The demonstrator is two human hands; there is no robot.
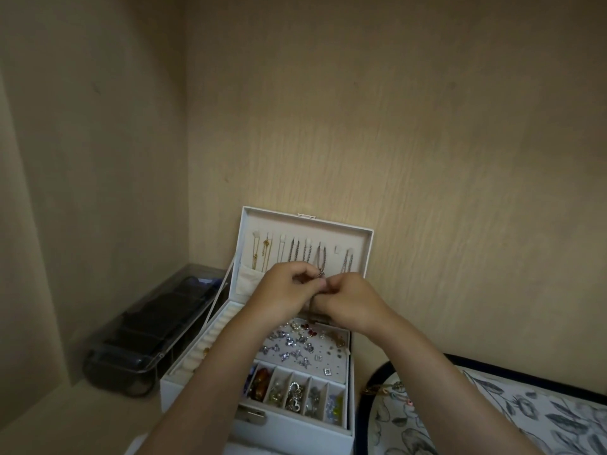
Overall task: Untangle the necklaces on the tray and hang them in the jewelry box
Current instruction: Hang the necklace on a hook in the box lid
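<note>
White jewelry box (295, 431), lid (369, 244) raised, hooks in a row along its inner face.

- Silver necklace (319, 257): hung from a hook near the middle of the lid. Its lower end is gathered between both hands.
- Left hand (282, 290) and right hand (348, 300): fingers curled, tips meeting, pinching that chain's lower end just in front of the lid pocket.
- Gold chains (259, 254): hung at the lid's left end.
- Further silver chain (346, 261): hung to the right.
- Tray (525, 421): floral, dark-rimmed, right of the box. A gold necklace (387, 389) lies at its near edge, not yet hung.
- Earring panel (295, 346): directly under the hands.
- Dark clear organiser (147, 330): left of the box.

Hazards, by judgement:
- A downward tug may lift the chain off its hook.
- Sideways drift may snag neighbouring chains and knot them again.
- A slip would drop the end among the earrings.
</note>
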